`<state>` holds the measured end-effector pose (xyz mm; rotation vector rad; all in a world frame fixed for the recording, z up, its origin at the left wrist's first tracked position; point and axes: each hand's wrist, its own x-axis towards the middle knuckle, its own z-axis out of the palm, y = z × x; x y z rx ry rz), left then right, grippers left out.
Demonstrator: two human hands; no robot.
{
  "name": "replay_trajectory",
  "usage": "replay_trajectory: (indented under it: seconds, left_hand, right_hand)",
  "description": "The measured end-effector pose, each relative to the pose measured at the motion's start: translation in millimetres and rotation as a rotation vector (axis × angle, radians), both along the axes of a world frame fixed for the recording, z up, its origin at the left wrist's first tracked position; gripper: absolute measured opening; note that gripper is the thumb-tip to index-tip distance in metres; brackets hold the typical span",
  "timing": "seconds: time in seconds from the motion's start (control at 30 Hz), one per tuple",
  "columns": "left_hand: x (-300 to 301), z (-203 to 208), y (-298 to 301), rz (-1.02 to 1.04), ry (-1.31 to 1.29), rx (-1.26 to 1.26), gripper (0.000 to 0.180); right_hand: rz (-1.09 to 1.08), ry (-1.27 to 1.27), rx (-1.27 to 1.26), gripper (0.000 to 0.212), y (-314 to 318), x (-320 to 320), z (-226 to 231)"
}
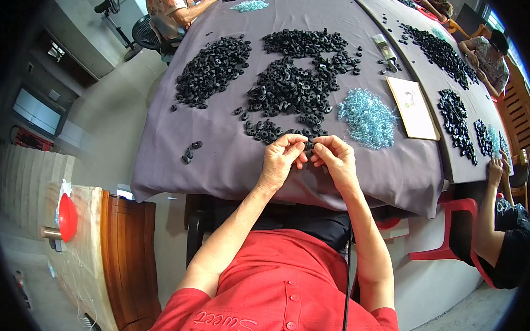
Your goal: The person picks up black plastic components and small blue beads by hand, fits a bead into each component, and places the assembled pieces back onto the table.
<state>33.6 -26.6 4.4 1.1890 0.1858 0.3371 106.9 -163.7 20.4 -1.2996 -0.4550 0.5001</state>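
My left hand (281, 158) and my right hand (337, 160) meet above the near edge of the cloth-covered table. Thumb and fingers of each are pinched together on a small black piece (309, 145), mostly hidden by the fingertips. Just beyond my hands lies a heap of small black plastic-looking parts (288, 87), whose near end almost reaches my fingers. To the right of it is a pile of tiny pale-blue, shiny pieces (367, 119), perhaps little springs; they are too small to make out. A few loose black parts (189, 152) rest left of my hands.
Another black heap (213, 70) lies far left on the grey tablecloth (160, 162). A white board (412, 108) and a tube (384, 47) are on the right. Other people sit around; one person's arm (492, 220) is at the right, beside a red chair (449, 230).
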Motion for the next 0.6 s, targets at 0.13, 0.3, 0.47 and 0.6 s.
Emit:
replay_trajectory:
  seconds: [0.13,0.3,0.47,0.6]
  left_hand:
    - [0.0,0.8,-1.4,0.028,0.003,-0.034,0.013]
    - [0.2,0.2,-1.5,0.056,0.005,-0.107,0.015]
    - [-0.6,-0.6,0.9,0.022,-0.021,-0.058,0.013]
    - [0.4,-0.7,0.5,0.029,-0.02,-0.046,0.013]
  right_hand:
    - [0.002,0.006,-0.013,0.014,2.3,-2.8,-0.9]
    - [0.026,0.081,0.028,0.012,2.9,-3.5,-1.5]
    - [0.046,0.085,0.054,0.01,3.0,-4.6,0.5]
    - [0.056,0.074,0.039,0.009,4.2,-7.8,0.8]
